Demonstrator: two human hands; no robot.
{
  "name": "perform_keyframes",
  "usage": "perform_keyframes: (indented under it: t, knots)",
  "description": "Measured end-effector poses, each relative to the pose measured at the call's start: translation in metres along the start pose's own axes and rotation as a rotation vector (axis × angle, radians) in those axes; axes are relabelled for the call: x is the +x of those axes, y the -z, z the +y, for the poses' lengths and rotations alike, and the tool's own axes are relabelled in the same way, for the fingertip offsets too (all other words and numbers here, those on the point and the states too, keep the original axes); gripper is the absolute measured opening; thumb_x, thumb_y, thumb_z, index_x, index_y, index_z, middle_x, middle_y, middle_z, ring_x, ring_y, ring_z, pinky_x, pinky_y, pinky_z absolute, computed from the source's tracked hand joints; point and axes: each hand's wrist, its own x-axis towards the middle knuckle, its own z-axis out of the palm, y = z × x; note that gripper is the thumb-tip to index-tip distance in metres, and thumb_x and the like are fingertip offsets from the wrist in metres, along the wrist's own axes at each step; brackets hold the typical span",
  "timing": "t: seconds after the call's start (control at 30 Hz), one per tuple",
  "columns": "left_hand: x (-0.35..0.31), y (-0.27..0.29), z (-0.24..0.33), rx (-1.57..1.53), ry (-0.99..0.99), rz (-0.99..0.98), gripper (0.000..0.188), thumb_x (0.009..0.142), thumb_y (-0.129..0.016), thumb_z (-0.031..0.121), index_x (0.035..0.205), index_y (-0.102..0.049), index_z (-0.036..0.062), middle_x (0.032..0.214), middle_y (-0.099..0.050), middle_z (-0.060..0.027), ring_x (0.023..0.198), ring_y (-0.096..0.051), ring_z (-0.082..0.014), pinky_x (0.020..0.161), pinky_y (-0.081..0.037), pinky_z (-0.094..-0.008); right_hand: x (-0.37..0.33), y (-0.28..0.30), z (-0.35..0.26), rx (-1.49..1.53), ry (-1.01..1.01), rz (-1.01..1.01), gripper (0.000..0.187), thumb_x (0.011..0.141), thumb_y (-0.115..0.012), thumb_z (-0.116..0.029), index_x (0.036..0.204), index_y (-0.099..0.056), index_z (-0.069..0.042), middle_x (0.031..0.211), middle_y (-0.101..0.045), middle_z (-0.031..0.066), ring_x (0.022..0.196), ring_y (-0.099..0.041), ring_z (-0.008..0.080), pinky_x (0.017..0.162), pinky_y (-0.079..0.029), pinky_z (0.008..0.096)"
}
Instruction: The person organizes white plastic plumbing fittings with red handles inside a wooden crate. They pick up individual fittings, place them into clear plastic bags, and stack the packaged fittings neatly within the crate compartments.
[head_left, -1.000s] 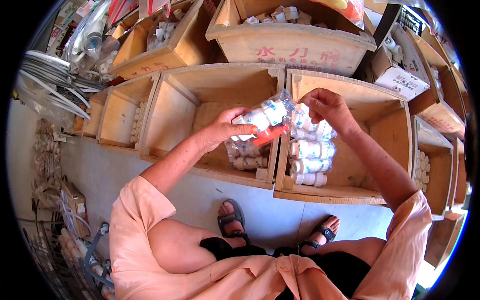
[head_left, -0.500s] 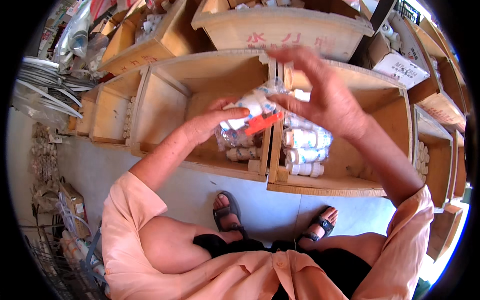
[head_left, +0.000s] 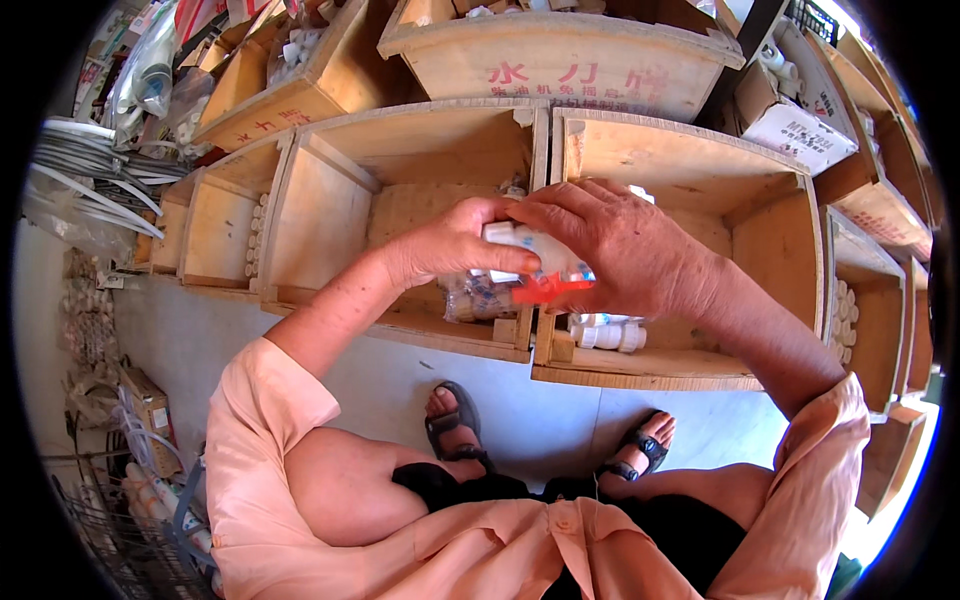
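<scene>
A white plastic ball valve (head_left: 530, 243) with a red handle (head_left: 548, 289) is between my two hands, over the divider of two wooden bins. My left hand (head_left: 455, 240) is closed on its left end, the thumb across the white body. My right hand (head_left: 632, 245) wraps over its right side and hides much of it. Below my right hand, white pipe fittings (head_left: 608, 336) lie in the right bin (head_left: 750, 345). Some wrapped fittings (head_left: 480, 300) lie at the near right corner of the left bin (head_left: 325, 195), beneath my left hand.
A larger wooden box (head_left: 560, 65) of white parts stands behind the bins. At the right is a white carton (head_left: 800, 135); at the far left hang coiled pale tubes (head_left: 95, 175). My sandalled feet (head_left: 455, 425) are on the grey floor just before the bins.
My right hand has come down from a raised, spread pose and closed over the valve. The valve and my left hand have shifted slightly right.
</scene>
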Motion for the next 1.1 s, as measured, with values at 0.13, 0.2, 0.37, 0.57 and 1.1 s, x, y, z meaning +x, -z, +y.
perform_keyframes:
  t: [0.13,0.2,0.37,0.57,1.1]
  knots:
    - [0.006,-0.004,-0.008,0.153,-0.112,-0.001,0.054,0.072,-0.083,0.017,0.117,-0.057,0.0031,0.107,-0.061,-0.0042,0.1,-0.056,-0.0125,0.089,-0.046,-0.0282,-0.002,0.014,0.002,0.071,-0.102,-0.093,0.071,0.076,-0.072,-0.045,0.13,-0.046,-0.008,0.111,-0.06,0.0153,0.104,-0.059,0.0322,0.093,-0.046,0.0402]
    - [0.006,-0.01,-0.006,0.168,-0.116,0.026,0.054,0.07,-0.084,0.019,0.115,-0.057,0.0033,0.105,-0.062,-0.004,0.097,-0.057,-0.0117,0.087,-0.047,-0.0275,-0.006,0.013,0.006,0.155,-0.215,-0.146,0.073,0.075,-0.072,-0.046,0.131,-0.045,-0.007,0.112,-0.061,0.0181,0.102,-0.061,0.0333,0.091,-0.048,0.0407]
    - [0.008,-0.026,0.005,0.233,-0.145,0.055,0.057,0.072,-0.083,0.02,0.118,-0.054,0.0037,0.106,-0.061,-0.0042,0.099,-0.057,-0.0119,0.088,-0.047,-0.0281,-0.012,0.016,0.013,0.246,-0.391,-0.286,0.077,0.071,-0.076,-0.045,0.131,-0.045,-0.007,0.107,-0.065,0.0212,0.099,-0.063,0.0346,0.089,-0.049,0.0409]
    - [0.025,-0.022,0.0,0.201,-0.446,0.213,0.061,0.083,-0.075,0.025,0.13,-0.043,0.0042,0.116,-0.053,-0.007,0.105,-0.052,-0.0124,0.087,-0.048,-0.0287,-0.026,0.033,0.044,0.253,-0.378,-0.082,0.067,0.071,-0.081,-0.03,0.126,-0.053,-0.005,0.106,-0.067,0.0176,0.097,-0.066,0.0268,0.089,-0.051,0.0362]
    - [0.019,-0.053,-0.011,1.18,-0.706,0.09,0.025,0.073,-0.073,0.016,0.096,-0.065,0.0105,0.092,-0.063,-0.0027,0.091,-0.055,-0.0206,0.092,-0.038,-0.039,-0.047,-0.012,0.125,-0.207,-0.484,0.029,0.054,0.073,-0.071,-0.025,0.124,-0.053,-0.014,0.112,-0.062,0.0129,0.103,-0.06,0.0308,0.09,-0.049,0.0409]
